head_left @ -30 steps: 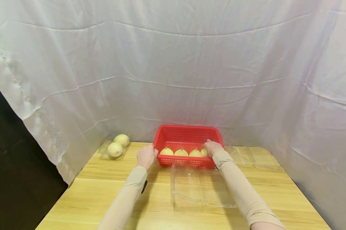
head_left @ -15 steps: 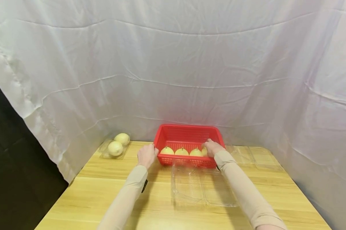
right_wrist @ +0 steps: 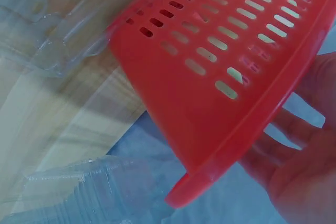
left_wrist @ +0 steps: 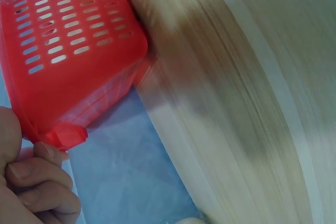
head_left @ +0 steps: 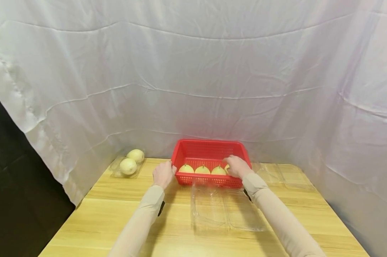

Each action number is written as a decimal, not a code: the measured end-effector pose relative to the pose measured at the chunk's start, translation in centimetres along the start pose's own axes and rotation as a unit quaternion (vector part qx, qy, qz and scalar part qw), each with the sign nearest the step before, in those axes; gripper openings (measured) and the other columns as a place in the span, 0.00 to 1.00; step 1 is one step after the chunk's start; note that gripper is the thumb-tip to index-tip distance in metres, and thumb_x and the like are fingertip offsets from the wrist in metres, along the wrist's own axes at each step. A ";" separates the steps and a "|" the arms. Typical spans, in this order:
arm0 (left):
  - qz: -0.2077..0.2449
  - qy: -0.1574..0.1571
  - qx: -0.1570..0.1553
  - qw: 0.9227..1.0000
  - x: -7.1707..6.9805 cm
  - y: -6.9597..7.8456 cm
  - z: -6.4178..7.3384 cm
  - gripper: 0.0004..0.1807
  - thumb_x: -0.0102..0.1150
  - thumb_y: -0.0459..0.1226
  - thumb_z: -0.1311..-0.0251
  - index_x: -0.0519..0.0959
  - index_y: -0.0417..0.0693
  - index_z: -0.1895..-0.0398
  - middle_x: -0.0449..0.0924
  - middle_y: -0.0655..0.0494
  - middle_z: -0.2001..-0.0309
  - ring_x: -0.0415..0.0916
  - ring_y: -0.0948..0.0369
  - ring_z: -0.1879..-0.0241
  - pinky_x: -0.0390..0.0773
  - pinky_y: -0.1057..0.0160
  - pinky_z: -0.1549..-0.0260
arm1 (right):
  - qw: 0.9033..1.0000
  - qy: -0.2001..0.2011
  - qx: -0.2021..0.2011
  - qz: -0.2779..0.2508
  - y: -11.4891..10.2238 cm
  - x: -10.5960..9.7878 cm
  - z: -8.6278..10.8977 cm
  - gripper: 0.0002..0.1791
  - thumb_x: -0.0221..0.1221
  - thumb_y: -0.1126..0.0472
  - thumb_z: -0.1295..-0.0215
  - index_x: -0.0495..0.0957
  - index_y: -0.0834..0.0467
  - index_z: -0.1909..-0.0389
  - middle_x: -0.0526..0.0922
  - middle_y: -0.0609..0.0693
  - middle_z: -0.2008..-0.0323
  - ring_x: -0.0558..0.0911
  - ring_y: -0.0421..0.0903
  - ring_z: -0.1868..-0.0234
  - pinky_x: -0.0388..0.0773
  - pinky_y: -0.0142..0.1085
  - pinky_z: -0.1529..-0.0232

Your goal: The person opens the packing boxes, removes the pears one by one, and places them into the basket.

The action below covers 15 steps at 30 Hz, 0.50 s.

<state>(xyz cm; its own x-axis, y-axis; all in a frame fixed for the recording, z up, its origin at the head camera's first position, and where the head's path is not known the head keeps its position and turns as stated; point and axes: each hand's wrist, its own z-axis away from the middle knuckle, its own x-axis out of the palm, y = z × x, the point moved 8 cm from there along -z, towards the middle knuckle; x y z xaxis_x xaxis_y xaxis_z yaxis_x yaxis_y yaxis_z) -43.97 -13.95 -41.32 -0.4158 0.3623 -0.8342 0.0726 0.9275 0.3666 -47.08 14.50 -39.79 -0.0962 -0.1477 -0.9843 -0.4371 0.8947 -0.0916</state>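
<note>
In the head view, a red plastic basket (head_left: 209,157) stands at the back of the table, with a row of several pale yellow pears (head_left: 202,170) along its near side. My left hand (head_left: 164,175) grips the basket's left rim; the left wrist view shows curled fingers (left_wrist: 39,174) under the rim corner. My right hand (head_left: 238,166) reaches over the right end, its fingertips just above the rightmost pear (head_left: 227,169), which it partly covers. In the right wrist view, spread fingers (right_wrist: 294,129) show behind the basket wall, the fingertips hidden.
A clear plastic clamshell box (head_left: 212,208) lies unfolded in front of the basket. Another clear box (head_left: 286,175) sits at the back right. At the back left, two pears (head_left: 128,166) lie in a clear tray (head_left: 116,171). White cloth (head_left: 212,71) hangs behind the table.
My right hand has shifted slightly left and forward over the rightmost pear, its fingers reaching out more. The left hand, basket and other pears have stayed put.
</note>
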 end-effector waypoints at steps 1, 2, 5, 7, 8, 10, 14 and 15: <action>0.001 -0.001 0.000 1.000 0.1 0.0 0.0 0.11 0.54 0.39 0.42 0.72 0.50 0.82 0.75 0.50 0.82 0.77 0.47 0.79 0.73 0.51 0.83 | 1.000 0.010 0.003 0.002 0.0 -0.2 0.3 0.18 0.60 0.68 0.44 0.82 0.58 0.50 0.83 0.57 0.51 0.79 0.57 0.46 0.77 0.52 0.47; 0.002 -0.001 0.000 1.000 0.1 0.0 0.0 0.11 0.54 0.39 0.43 0.72 0.50 0.82 0.75 0.51 0.82 0.77 0.48 0.79 0.73 0.51 0.83 | 1.000 0.020 0.003 0.003 -0.1 -0.4 0.5 0.18 0.61 0.67 0.44 0.82 0.57 0.51 0.83 0.56 0.51 0.80 0.56 0.47 0.78 0.53 0.50; 0.004 -0.001 0.002 1.000 0.2 0.1 0.1 0.11 0.54 0.38 0.43 0.72 0.50 0.82 0.75 0.51 0.82 0.77 0.48 0.78 0.73 0.51 0.83 | 0.999 0.049 0.001 0.001 -0.4 -1.1 1.4 0.15 0.61 0.66 0.44 0.83 0.54 0.55 0.85 0.54 0.54 0.82 0.56 0.51 0.79 0.54 0.56; 0.006 0.000 0.002 1.000 0.2 0.1 0.1 0.10 0.54 0.38 0.43 0.73 0.49 0.81 0.75 0.50 0.81 0.78 0.47 0.78 0.73 0.50 0.82 | 0.998 0.067 -0.007 -0.007 -0.9 -1.5 1.9 0.13 0.62 0.65 0.44 0.84 0.54 0.57 0.86 0.52 0.57 0.83 0.55 0.53 0.80 0.54 0.58; 0.007 0.000 0.003 1.000 0.2 0.1 0.2 0.10 0.54 0.38 0.43 0.73 0.49 0.81 0.75 0.50 0.81 0.78 0.47 0.78 0.73 0.50 0.82 | 0.997 0.075 -0.013 -0.012 -1.2 -1.6 2.1 0.12 0.62 0.65 0.43 0.85 0.55 0.57 0.87 0.52 0.58 0.84 0.54 0.54 0.80 0.53 0.58; 0.008 0.001 0.001 1.000 0.2 0.1 0.2 0.10 0.53 0.38 0.42 0.73 0.48 0.81 0.75 0.50 0.81 0.78 0.47 0.77 0.73 0.50 0.82 | 0.996 0.084 -0.022 -0.020 -1.7 -1.7 2.5 0.11 0.62 0.64 0.42 0.85 0.54 0.58 0.87 0.50 0.59 0.84 0.52 0.55 0.80 0.52 0.58; 0.011 0.000 0.000 1.000 0.0 0.1 0.1 0.10 0.53 0.38 0.42 0.72 0.48 0.81 0.75 0.50 0.81 0.78 0.47 0.78 0.73 0.51 0.82 | 0.994 0.092 -0.054 -0.016 -3.0 -1.6 3.5 0.08 0.63 0.63 0.40 0.85 0.54 0.60 0.87 0.47 0.63 0.85 0.49 0.60 0.81 0.48 0.61; 0.010 -0.001 0.000 1.000 0.0 0.1 0.1 0.10 0.53 0.37 0.42 0.72 0.49 0.81 0.75 0.50 0.81 0.78 0.47 0.77 0.73 0.51 0.82 | 0.994 0.093 -0.060 -0.013 -3.3 -1.5 3.7 0.07 0.63 0.62 0.41 0.85 0.54 0.61 0.87 0.46 0.64 0.85 0.48 0.61 0.81 0.48 0.63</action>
<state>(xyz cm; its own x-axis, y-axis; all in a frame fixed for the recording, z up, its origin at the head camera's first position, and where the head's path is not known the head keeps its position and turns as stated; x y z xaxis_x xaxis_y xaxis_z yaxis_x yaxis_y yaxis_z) -43.90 -13.84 -41.31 -0.4120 0.3815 -0.8275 0.0809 0.9199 0.3838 -42.20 13.37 -38.55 -0.2428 -0.2550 -0.9360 -0.5442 0.8345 -0.0862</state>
